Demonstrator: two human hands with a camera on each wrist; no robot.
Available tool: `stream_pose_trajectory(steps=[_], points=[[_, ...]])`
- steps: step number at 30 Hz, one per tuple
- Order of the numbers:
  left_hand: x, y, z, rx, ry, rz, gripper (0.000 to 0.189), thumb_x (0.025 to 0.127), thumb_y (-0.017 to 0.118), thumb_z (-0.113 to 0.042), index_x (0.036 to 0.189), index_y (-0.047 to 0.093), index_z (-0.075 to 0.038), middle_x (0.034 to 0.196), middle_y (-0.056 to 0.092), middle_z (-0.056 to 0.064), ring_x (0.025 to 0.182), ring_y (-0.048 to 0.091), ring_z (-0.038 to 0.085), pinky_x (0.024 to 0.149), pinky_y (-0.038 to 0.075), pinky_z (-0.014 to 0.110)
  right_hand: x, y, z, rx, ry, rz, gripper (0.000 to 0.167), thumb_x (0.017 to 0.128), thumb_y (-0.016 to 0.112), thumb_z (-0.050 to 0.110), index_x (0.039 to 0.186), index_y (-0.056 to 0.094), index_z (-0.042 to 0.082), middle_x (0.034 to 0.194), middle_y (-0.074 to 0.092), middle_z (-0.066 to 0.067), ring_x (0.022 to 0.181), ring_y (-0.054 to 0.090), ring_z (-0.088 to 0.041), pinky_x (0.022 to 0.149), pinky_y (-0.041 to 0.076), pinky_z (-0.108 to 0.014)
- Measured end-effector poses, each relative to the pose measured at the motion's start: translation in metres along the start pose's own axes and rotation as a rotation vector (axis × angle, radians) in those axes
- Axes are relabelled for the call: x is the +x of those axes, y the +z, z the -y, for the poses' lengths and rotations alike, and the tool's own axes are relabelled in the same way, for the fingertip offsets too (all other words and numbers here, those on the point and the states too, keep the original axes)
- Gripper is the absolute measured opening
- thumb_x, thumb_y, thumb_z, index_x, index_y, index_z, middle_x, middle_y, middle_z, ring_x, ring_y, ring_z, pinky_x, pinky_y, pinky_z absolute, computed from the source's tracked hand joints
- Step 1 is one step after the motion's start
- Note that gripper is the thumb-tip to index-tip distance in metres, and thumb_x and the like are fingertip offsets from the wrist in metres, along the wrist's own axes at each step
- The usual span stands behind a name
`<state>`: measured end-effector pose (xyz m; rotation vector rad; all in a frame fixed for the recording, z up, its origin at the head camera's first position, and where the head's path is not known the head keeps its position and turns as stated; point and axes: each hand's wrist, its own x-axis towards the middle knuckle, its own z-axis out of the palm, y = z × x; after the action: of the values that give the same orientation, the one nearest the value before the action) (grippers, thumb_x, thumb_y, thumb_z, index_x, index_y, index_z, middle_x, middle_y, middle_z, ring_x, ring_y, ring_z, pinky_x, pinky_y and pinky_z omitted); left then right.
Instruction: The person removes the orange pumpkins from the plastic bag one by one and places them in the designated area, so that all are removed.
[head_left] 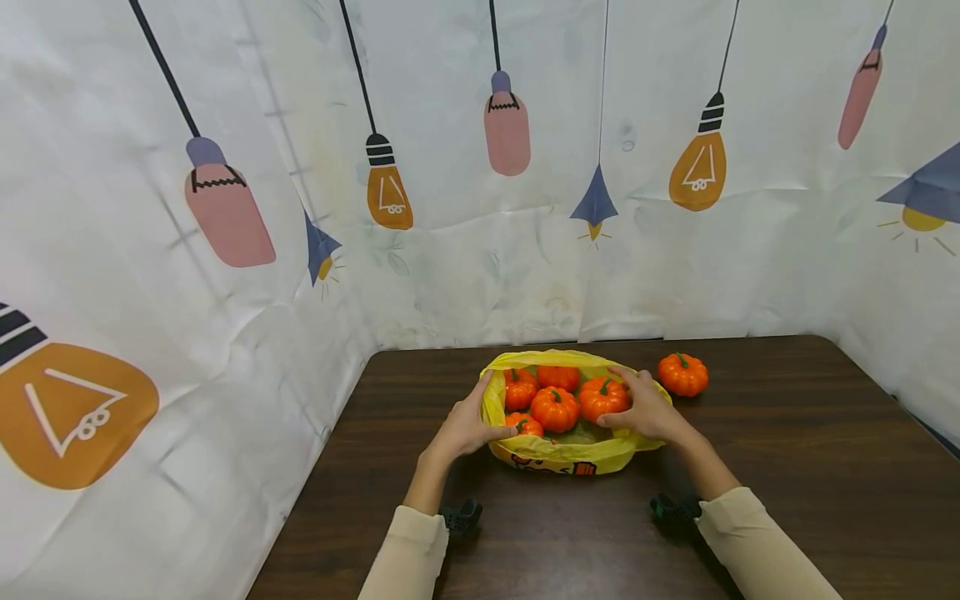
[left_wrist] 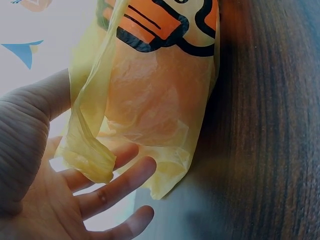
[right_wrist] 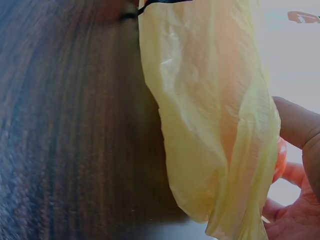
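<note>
A yellow plastic bag [head_left: 618, 458] with a black and orange print lies on the table, its mouth spread wide. Inside are several small orange pumpkins [head_left: 555, 409] with green stems. My left hand [head_left: 467, 427] is at the bag's left side, thumb over the mouth. In the left wrist view its fingers are spread and loosely bent, with a fold of the bag [left_wrist: 92, 160] between thumb and fingers. At the right side, my right hand [head_left: 651, 406] touches the rim, thumb and fingers wide apart. The bag [right_wrist: 210, 125] partly covers that hand in the right wrist view.
One more pumpkin [head_left: 682, 374] sits on the dark wooden table [head_left: 780, 442], behind and right of the bag. White cloth [head_left: 465, 283] printed with lamps hangs around the table's back and sides. A dark band [head_left: 461, 515] is at the left wrist.
</note>
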<state>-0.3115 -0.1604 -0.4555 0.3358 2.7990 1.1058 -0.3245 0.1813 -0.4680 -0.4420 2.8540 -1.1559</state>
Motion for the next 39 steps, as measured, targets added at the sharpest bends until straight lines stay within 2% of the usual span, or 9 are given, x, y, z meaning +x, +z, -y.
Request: stream_pose_trajectory(steps=[14,19,25,32,39], points=[[0.002,0.000,0.001,0.015,-0.009,-0.010,0.114,0.081,0.085,-0.047,0.167,0.012,-0.029,0.156,0.045,0.024,0.127,0.059,0.043,0.101,0.051,0.057,-0.007,-0.015,0.015,0.039,-0.008,-0.048,0.093,0.084,0.086,0.035,0.157,0.037,0.007,0.128,0.038,-0.027,0.113,0.057,-0.043,0.088,0.055,-0.052],[0.002,0.000,0.001,0.017,-0.017,-0.011,0.114,0.081,0.084,-0.050,0.166,0.012,-0.032,0.156,0.046,0.023,0.126,0.060,0.043,0.100,0.051,0.056,-0.010,-0.021,0.019,0.051,-0.018,-0.049,0.092,0.084,0.086,0.038,0.156,0.038,0.008,0.130,0.039,-0.026,0.121,0.054,-0.050,0.090,0.055,-0.055],[0.002,0.000,0.002,0.019,-0.013,-0.013,0.116,0.080,0.085,-0.051,0.167,0.011,-0.029,0.151,0.051,0.025,0.117,0.064,0.037,0.095,0.054,0.051,-0.014,-0.025,0.024,0.069,-0.049,-0.037,0.090,0.086,0.084,0.039,0.157,0.037,0.009,0.130,0.038,-0.025,0.127,0.049,-0.057,0.094,0.053,-0.060],[0.002,0.000,0.002,0.028,-0.006,-0.015,0.116,0.081,0.084,-0.051,0.167,0.009,-0.028,0.153,0.049,0.024,0.122,0.062,0.040,0.099,0.053,0.053,-0.019,-0.033,0.031,0.079,-0.065,-0.039,0.091,0.086,0.083,0.040,0.158,0.036,0.011,0.135,0.036,-0.027,0.127,0.047,-0.058,0.090,0.054,-0.060],[0.002,0.000,0.002,0.029,-0.006,-0.015,0.116,0.081,0.084,-0.051,0.167,0.009,-0.027,0.155,0.047,0.023,0.124,0.061,0.040,0.102,0.051,0.054,-0.023,-0.040,0.031,0.121,-0.051,-0.052,0.088,0.088,0.083,0.034,0.157,0.035,0.009,0.137,0.032,-0.029,0.128,0.045,-0.061,0.093,0.054,-0.060]])
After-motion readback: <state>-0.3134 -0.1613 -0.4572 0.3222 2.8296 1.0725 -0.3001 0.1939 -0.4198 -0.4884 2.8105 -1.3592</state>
